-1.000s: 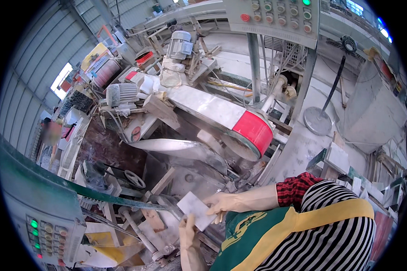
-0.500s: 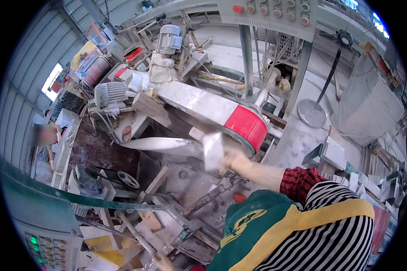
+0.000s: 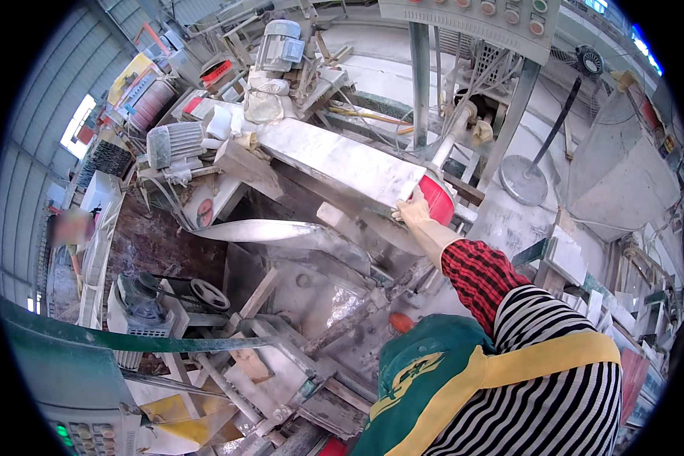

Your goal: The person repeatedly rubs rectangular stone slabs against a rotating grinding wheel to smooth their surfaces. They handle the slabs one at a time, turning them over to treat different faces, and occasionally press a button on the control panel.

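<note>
Right hand (image 3: 413,214): reached forward, at the near edge of the long white box-shaped machine housing (image 3: 334,161), where its pale top meets the red rounded end (image 3: 439,202). My fingers bend over this corner; I cannot tell whether they close on anything or only rest there. Left hand: out of view, so I cannot tell its state.

Housing position: ahead of me, slanting from upper left down to the right hand. Beside its far part sit a grey ribbed motor (image 3: 176,144) and a pale rectangular wooden beam (image 3: 243,170). A grey upright motor (image 3: 281,47) stands beyond. Below the housing, a curved silvery metal strip (image 3: 260,231) runs roughly sideways. Lower left: a dark spoked handwheel (image 3: 209,294).

My right arm wears a red-and-black checked sleeve (image 3: 480,272); a green apron with yellow trim (image 3: 433,357) covers my front. Near the apron's upper edge, a small orange-red object (image 3: 401,322), kind unclear.
</note>
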`<state>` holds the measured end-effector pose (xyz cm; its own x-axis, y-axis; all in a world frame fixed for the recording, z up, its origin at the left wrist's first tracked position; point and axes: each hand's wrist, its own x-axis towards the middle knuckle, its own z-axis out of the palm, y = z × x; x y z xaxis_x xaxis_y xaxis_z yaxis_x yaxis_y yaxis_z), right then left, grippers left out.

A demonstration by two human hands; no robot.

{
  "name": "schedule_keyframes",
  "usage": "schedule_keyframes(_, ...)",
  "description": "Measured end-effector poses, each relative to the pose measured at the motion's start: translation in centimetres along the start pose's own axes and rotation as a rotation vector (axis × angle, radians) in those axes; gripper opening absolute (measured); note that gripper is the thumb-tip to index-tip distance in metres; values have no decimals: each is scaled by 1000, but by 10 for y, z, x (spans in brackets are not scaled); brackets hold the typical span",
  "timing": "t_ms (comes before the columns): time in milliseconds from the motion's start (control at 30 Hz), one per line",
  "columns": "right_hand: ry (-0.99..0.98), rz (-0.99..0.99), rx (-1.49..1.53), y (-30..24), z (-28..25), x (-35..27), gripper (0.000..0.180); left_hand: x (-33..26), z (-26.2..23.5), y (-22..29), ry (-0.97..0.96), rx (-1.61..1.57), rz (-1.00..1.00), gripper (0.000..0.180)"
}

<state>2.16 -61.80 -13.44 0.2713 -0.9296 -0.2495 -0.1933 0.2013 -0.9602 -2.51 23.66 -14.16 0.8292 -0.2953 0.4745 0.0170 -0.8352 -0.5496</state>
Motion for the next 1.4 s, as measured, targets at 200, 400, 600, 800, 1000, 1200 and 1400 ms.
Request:
schedule_keyframes(200, -105, 104, -578, -23, -10, 1, 58, 1, -6, 9, 113, 70, 84, 26)
schedule_keyframes(400, -179, 0, -990, -22, -22, 22, 52, 5, -6, 20, 132, 112, -32, 26)
schedule_keyframes(600, -134, -355, -956, -40, -45, -54, 44, 27, -47, 35, -31, -42, -392, 57)
schedule_keyframes(800, -159, -595, -572, 114, -93, -65, 34, 41, -48, -3, -259, -11, -541, 66)
schedule_keyframes(1000, -409, 225, -862, 127, -107, -100, 32, 48, -60, -36, -123, 255, -717, 64)
schedule_keyframes(1200, -686, -47, -1055, 125, -108, -79, 45, 64, -58, -12, -149, 287, -872, 66)
schedule_keyframes(1400, -838, -429, -1232, 139, -36, -82, 51, 77, -83, -22, -239, 101, -841, 63)
